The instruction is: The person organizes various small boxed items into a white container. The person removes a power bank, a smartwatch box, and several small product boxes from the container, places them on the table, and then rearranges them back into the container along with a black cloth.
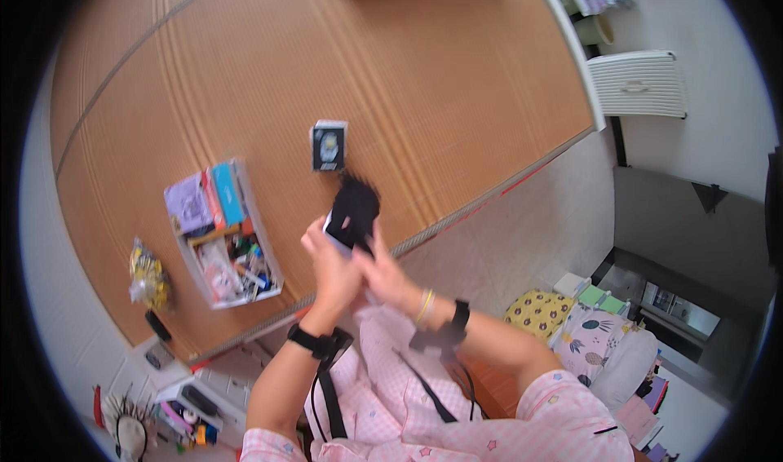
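Observation:
A black, soft-looking item [358,208] with a fuzzy, tufted far end is between my hands, above the woven mat; blur hides exactly what it is. My left hand [333,269] grips its near left side, where a pale strip shows along the edge. The fingers of my right hand [385,275] rest against the near right side of the item, partly blurred. Just beyond the tufted end, a small black box [329,147] with a printed picture lies on the mat. A white open bin [280,278] stands to the left, holding purple and blue packets and mixed small items.
The brown woven mat [263,95] covers a bed-like platform with its edge near me. A clear bag with yellow contents [148,277] and a black object [158,325] lie at left. At right are a white ribbed cabinet [639,86] and a yellow patterned cushion [538,315].

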Demonstrator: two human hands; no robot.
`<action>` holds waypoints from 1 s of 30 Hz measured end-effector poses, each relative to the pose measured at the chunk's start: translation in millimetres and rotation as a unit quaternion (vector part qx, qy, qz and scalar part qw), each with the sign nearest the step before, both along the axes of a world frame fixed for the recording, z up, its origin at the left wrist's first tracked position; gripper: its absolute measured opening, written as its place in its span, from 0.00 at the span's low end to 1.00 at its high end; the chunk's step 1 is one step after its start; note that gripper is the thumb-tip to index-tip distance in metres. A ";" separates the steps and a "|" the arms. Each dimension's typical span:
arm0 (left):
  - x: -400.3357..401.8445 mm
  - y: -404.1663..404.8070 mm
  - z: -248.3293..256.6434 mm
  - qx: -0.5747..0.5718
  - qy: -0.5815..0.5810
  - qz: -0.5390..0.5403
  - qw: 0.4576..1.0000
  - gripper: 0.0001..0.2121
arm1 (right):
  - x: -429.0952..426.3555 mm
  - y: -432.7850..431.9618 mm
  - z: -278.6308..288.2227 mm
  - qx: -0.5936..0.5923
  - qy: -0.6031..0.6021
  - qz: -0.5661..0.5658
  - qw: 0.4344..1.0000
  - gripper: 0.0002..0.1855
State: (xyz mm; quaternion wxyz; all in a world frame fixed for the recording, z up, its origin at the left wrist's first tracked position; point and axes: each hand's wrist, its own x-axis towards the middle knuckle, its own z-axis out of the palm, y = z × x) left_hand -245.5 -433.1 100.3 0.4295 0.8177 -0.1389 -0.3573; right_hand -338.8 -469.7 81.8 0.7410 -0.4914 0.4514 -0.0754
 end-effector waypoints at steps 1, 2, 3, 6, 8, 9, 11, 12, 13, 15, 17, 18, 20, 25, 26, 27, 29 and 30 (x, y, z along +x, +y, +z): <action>3.4 9.7 -8.4 -0.035 -0.039 -0.030 0.998 0.27 | 2.2 -1.4 18.4 0.012 -0.050 0.032 0.998 0.37; 2.6 16.1 -16.9 -0.047 -0.057 -0.058 0.996 0.27 | -0.5 -3.9 19.9 -0.172 -0.075 0.118 0.975 0.29; -1.0 13.4 -12.0 -0.058 -0.094 -0.103 0.989 0.26 | -5.8 -8.3 18.3 -0.132 -0.088 0.101 0.982 0.23; -1.4 -1.9 24.2 -0.036 -0.064 -0.142 0.987 0.28 | -15.4 -37.7 6.4 -0.268 0.105 0.207 0.935 0.25; -4.9 -5.0 33.9 -0.062 -0.053 -0.196 0.977 0.31 | -19.8 -62.4 -10.2 -0.262 0.148 0.146 0.942 0.30; -6.7 -4.1 31.5 -0.050 -0.017 -0.199 0.979 0.33 | -14.5 -68.5 3.0 -0.157 0.143 0.114 0.970 0.31; -6.9 -6.8 20.6 -0.020 -0.024 -0.195 0.980 0.33 | -23.3 -56.9 7.1 -0.230 0.119 0.200 0.945 0.31; -6.4 -6.4 8.8 -0.075 0.114 -0.136 0.981 0.31 | -24.9 -50.5 15.8 -0.277 0.108 0.276 0.914 0.30; 4.0 0.5 -4.0 -0.120 0.251 -0.212 0.937 0.28 | -19.3 -41.3 30.8 -0.322 0.092 0.349 0.875 0.29; -0.1 23.2 -25.2 -0.169 0.017 -0.246 0.954 0.19 | -13.1 -33.0 57.5 -0.334 0.079 0.389 0.855 0.26; -0.9 2.1 11.8 -0.172 0.078 -0.170 0.967 0.27 | -11.6 -48.2 43.4 -0.372 0.099 0.366 0.847 0.27; 0.4 0.8 15.6 -0.130 0.043 -0.192 0.972 0.30 | -10.8 -59.5 30.2 -0.403 0.134 0.319 0.847 0.27; 2.5 -0.7 20.0 -0.123 0.054 -0.247 0.960 0.34 | -20.1 -90.6 -11.3 -0.245 0.146 0.258 0.923 0.30; 18.2 13.5 22.1 -0.158 0.095 -0.241 0.953 0.36 | -8.6 -115.6 18.0 0.047 0.105 0.342 0.933 0.33; 17.3 15.8 19.4 -0.160 0.191 -0.142 0.958 0.34 | -11.3 -111.2 16.4 0.036 0.098 0.304 0.947 0.31; 19.7 14.6 18.2 -0.163 0.190 -0.140 0.958 0.34 | -13.2 -105.6 15.4 0.028 0.091 0.264 0.960 0.30; 26.8 12.3 15.2 -0.132 0.324 -0.043 0.936 0.26 | -17.2 -94.9 2.4 0.040 0.079 0.220 0.971 0.26; 28.0 15.4 11.1 -0.132 0.323 -0.038 0.936 0.26 | -13.1 -88.0 10.7 -0.004 0.049 0.195 0.980 0.26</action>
